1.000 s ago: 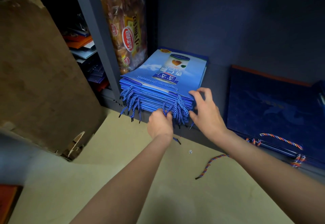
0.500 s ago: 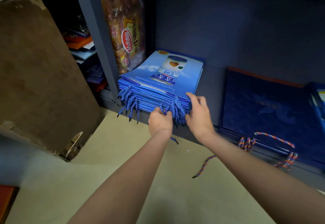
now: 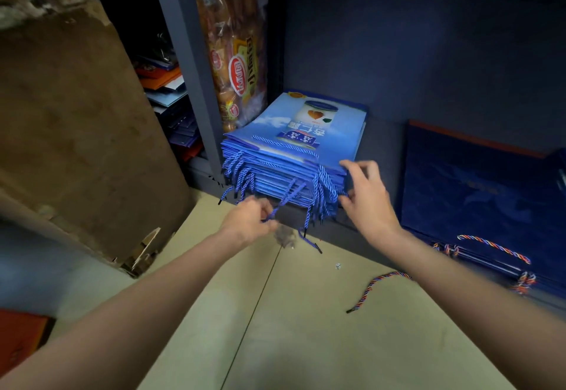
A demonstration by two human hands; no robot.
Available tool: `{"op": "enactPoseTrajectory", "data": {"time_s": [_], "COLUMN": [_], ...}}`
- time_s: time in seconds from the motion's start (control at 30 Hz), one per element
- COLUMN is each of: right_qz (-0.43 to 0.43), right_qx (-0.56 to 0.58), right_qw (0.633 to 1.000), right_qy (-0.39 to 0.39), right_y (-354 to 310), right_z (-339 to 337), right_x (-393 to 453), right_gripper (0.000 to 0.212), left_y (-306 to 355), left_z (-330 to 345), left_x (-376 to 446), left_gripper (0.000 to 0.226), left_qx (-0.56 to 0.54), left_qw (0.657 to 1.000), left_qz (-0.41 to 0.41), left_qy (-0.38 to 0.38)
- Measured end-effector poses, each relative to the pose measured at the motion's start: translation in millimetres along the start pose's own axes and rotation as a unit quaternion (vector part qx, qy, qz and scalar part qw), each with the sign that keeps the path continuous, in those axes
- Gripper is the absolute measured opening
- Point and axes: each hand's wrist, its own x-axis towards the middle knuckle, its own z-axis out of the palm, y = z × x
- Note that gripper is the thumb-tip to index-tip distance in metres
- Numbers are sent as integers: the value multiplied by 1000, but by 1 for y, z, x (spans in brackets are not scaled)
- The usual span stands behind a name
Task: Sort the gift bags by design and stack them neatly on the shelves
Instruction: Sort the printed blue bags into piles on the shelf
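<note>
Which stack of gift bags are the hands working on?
The light blue stack with blue-and-white cord handles, against the shelf's upright post. Left hand pinches one cord; right hand is at its front corner. The dark navy stack lies untouched.

Dim shelf interior, motion-blurred hands, wide-angle edge distortion

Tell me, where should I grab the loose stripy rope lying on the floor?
Probably pinch the loose stripy rope near its middle, coming straight down from above. It lies flat and curved on the bare floor, with open space on both sides, so nothing blocks your fingers there. Its black tip looks too thin to hold well.
</note>
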Motion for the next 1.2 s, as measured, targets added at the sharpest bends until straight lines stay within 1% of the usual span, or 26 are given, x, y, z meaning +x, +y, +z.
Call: {"op": "enactPoseTrajectory", "data": {"time_s": [0.03,0.1,0.13,0.2,0.27,0.3,0.37,0.43,0.47,0.6,0.7,0.77,0.83,0.87,0.9,0.93,0.97,1.0,1.03,1.07,1.1,1.13,1.17,1.2], "right_qz": [15,31,34,36,29,24,11,15,26,71,70,39,3,-22,-65,-118,-175,-233,-285,-321,-336,-333,-324,-292], "right_qx": [-2,25,52,101,108,96,69,69,71,20,-61,-105,-94,-80,-83,-108,-157,-223,-288,-328,-339,-331,-305,-268], "right_qw": [1000,998,998,994,992,993,996,996,995,994,994,991,992,991,985,974,958,935,908,886,878,883,895,916], "right_qy": [-25,-40,-28,19,64,71,61,61,68,82,64,68,88,106,135,160,164,145,109,70,38,28,40,61], "right_y": [3,6,5,1,-7,-10,-15,-16,-17,-18,-22,-23,-25,-27,-28,-29,-28,-24,-16,-8,-1,4,7,4], "right_z": [3,5,3,1,2,4,12,15,14,11,13,12,10,8,9,10,12,17,25,32,34,33,29,23], "right_x": [-6,-13,-15,-17,-20,-23,-29,-31,-30,-20,-16,-13,-9,-7,-5,-5,-7,-11,-17,-26,-33,-37,-37,-35], "right_gripper": [61,67,65,54,41,37,36,33,30,28,27,21,16,14,11,11,11,10,7,9,11,10,6,12], "left_y": [-1,1,4,12,20,23,32,44,49,64,71,71,66,61,56,50,44,37,31,24,20,14,9,4], "left_z": [2,4,3,1,1,3,7,10,11,17,18,21,24,24,22,18,13,7,1,-4,-11,-17,-23,-29], "left_x": [-2,-2,-1,1,3,4,5,5,6,8,8,6,2,1,0,0,1,2,3,4,5,8,9,10], "left_gripper": [16,15,14,16,21,23,23,19,19,24,12,13,19,21,23,25,25,23,18,10,8,11,13,16], "left_qx": [-21,-38,-41,-66,-116,-146,-253,-365,-396,-419,-442,-411,-344,-313,-296,-294,-293,-287,-278,-270,-262,-251,-239,-227], "left_qw": [1000,998,995,987,979,975,958,922,909,891,876,895,929,943,949,949,948,948,951,954,958,962,964,962], "left_qz": [-2,28,49,71,57,41,-1,-57,-80,-156,-186,-169,-133,-116,-105,-101,-101,-104,-105,-105,-104,-105,-105,-103], "left_qy": [-4,42,73,127,159,160,138,111,105,75,52,29,2,-14,-32,-54,-74,-85,-85,-73,-44,0,55,115]}}
